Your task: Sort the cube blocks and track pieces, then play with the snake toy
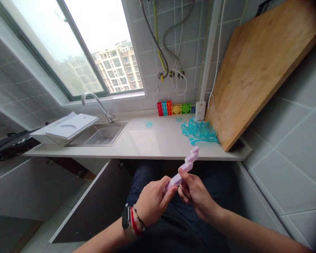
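Note:
Both hands meet on a pale lilac, zigzag-shaped segmented piece [189,162] that looks like a row of linked small blocks. My left hand [154,202] wraps round its lower end, with the thumb along it. The thumb and fingers of my right hand [196,193] pinch it near the middle. Its free end points up and to the right, in front of the counter's edge. Beyond it on the counter lies a heap of clear turquoise plastic pieces [198,129]. What the fingers cover of the lilac piece is hidden.
A white counter [147,144] spans the front, with a sink [102,135] and white box [71,126] at left. Coloured plastic pieces [176,109] line the wall beside a white device [200,110]. A wooden board [258,66] leans at right. A cabinet door [94,200] stands open below.

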Demonstrator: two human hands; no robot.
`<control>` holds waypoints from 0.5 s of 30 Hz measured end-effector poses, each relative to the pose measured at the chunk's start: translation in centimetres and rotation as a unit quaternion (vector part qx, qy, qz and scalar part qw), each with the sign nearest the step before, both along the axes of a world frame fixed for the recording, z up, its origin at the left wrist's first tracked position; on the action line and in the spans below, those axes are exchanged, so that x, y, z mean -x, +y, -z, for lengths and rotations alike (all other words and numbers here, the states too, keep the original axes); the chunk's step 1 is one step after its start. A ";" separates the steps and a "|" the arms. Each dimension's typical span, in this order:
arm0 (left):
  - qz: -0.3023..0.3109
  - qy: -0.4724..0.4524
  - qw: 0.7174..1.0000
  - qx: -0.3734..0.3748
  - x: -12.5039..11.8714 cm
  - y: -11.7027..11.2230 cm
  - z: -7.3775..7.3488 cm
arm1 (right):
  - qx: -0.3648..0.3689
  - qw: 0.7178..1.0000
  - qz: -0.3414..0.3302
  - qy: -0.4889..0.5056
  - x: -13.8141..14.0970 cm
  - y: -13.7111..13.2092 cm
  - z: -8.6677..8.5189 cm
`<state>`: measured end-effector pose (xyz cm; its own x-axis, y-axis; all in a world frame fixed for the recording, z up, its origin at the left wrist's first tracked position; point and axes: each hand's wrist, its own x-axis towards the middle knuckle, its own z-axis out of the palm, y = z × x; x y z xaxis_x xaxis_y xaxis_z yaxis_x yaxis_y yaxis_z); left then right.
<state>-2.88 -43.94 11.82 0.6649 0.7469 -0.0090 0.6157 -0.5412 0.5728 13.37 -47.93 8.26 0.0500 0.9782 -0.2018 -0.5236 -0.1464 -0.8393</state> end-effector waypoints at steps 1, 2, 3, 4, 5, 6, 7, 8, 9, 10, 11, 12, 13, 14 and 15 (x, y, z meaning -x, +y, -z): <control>0.004 0.002 1.000 -0.007 0.0 0.0 0.0 | -0.001 1.000 0.010 0.000 0.0 0.0 0.0; 0.007 0.005 1.000 -0.012 -0.1 0.0 0.1 | -0.003 1.000 0.017 0.001 0.0 0.0 0.0; 0.008 0.009 1.000 -0.016 -0.1 0.1 0.2 | -0.004 1.000 0.022 0.002 0.1 0.0 0.1; 0.007 0.014 1.000 -0.021 -0.1 0.2 0.3 | -0.004 1.000 0.025 0.002 0.2 0.0 0.2; 0.003 0.020 0.999 -0.027 -0.1 0.3 0.4 | -0.005 1.000 0.027 -0.001 0.3 0.0 0.4; -0.003 0.027 0.999 -0.033 -0.1 0.4 0.5 | -0.006 1.000 0.028 -0.007 0.4 0.0 0.5; -0.008 0.033 0.999 -0.040 -0.1 0.6 0.6 | -0.007 0.999 0.029 -0.013 0.6 0.0 0.7; -0.012 0.040 0.998 -0.045 -0.1 0.7 0.7 | -0.007 0.999 0.027 -0.020 0.7 0.0 0.8; -0.015 0.046 0.998 -0.050 -0.1 0.9 0.7 | -0.005 0.999 0.022 -0.025 0.8 0.0 0.8; -0.016 0.051 0.997 -0.054 -0.1 1.0 0.7 | -0.003 0.999 0.014 -0.030 0.9 0.0 0.9; -0.015 0.056 0.997 -0.056 0.0 1.1 0.6 | -0.004 0.999 0.005 -0.035 0.9 0.0 0.9; -0.015 0.061 0.996 -0.058 0.0 1.2 0.5 | -0.006 0.999 -0.002 -0.043 0.9 0.0 0.9; -0.015 0.066 0.996 -0.060 0.1 1.2 0.4 | -0.014 0.998 -0.007 -0.054 0.8 0.0 1.0; -0.015 0.071 0.996 -0.061 0.1 1.1 0.3 | -0.026 0.997 -0.010 -0.070 0.7 0.0 1.0; -0.015 0.074 0.995 -0.062 0.1 1.1 0.3 | -0.039 0.995 -0.010 -0.095 0.5 0.0 1.1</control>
<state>-3.00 -42.88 11.55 0.6401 0.7682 -0.0118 0.7058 -0.5819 0.4041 12.87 -47.96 7.13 0.0601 0.9917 -0.1138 -0.3521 -0.0856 -0.9320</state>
